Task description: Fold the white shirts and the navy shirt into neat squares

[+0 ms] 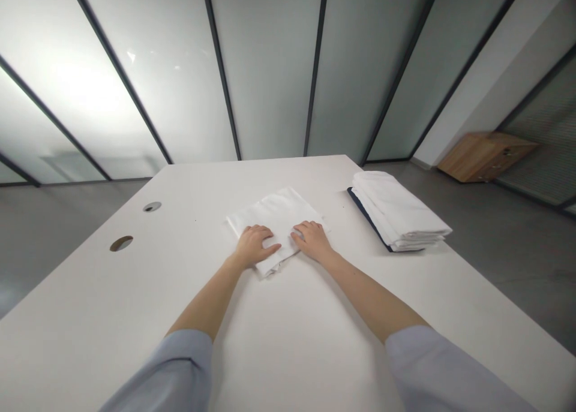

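In this glass-walled room, with the frosted glass partition [270,70] ahead, grey floor [517,268] either side and a low wooden cabinet [483,157] off to the far R, I'm standing at a long white bench [90,292] w/ two round cable holes [121,243] near its L side.

R of centre on the bench sits a stack of folded white cloths [396,211] on a dark navy layer [362,217]. Its layers look loose & slightly offset, so a knock from my R arm could make them slide or fan out.

Right in front of me, mid-bench, lies the folded white cloth [274,217], angled to the bench edge. White on white makes its edges hard to read, so a misaligned fold could go unnoticed. Its near corner looks rumpled & uneven, & dragging my hands across it could ruck the layers or shift the whole piece.

Both arms reach fwd & inward from pale blue sleeves, forearms angled toward each other. My L hand [254,247] & R hand [312,241] are spread flat, palms down on the near part of the cloth, w/ no pinch on either side. My fingertips [292,235] point inward, just apart, w/ a narrow strip of cloth showing btw them.
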A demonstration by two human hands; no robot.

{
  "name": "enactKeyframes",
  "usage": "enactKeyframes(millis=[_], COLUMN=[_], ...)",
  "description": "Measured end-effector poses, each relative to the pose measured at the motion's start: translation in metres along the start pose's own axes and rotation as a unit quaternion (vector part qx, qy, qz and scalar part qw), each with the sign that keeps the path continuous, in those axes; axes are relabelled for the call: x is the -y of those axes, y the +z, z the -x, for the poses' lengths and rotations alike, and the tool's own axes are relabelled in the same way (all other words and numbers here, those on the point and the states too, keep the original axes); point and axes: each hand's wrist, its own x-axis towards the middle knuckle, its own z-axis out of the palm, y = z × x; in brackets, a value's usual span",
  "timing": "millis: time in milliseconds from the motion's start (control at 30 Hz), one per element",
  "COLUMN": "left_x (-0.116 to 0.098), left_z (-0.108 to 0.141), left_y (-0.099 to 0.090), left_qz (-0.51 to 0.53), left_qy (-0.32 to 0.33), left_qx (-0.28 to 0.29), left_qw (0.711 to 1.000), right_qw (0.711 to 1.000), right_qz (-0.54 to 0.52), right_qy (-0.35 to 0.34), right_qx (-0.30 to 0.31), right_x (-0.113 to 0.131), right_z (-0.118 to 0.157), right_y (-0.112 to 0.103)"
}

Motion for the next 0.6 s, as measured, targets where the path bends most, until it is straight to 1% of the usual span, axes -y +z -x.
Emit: enactKeyframes(millis=[33,100,200,300,400,500,600], left_x=[-0.002,-0.003,-0.005,-0.014,-0.021,-0.014,0.005], left_z=[0.0,0.001,0.003,0.004,0.003,0.002,0.0], left_y=[-0.001,-0.003,-0.008,-0.009,-0.006,-0.003,-0.002], left_qz=[-0.011,-0.021,-0.041,-0.08,-0.113,-0.116,-0.111], left_qy=[0.011,0.013,0.022,0.032,0.023,0.009,-0.034], left_qx=[0.012,0.021,0.047,0.071,0.083,0.073,0.027], left_qw=[1.0,0.999,0.998,0.994,0.99,0.991,0.993], right_qw=[1.0,0.998,0.994,0.988,0.984,0.983,0.987], right_qz=[0.0,0.008,0.033,0.056,0.071,0.083,0.09], right_qy=[0.017,0.056,0.104,0.14,0.16,0.161,0.134], right_qx=[-0.006,-0.014,-0.004,0.021,0.032,0.026,0.012], right_x=[-0.004,-0.012,-0.018,-0.018,-0.015,-0.012,-0.009], right_z=[-0.001,-0.001,-0.002,-0.001,-0.001,0.0,0.003], right_y=[0.0,0.0,0.0,-0.001,-0.005,-0.009,-0.01])
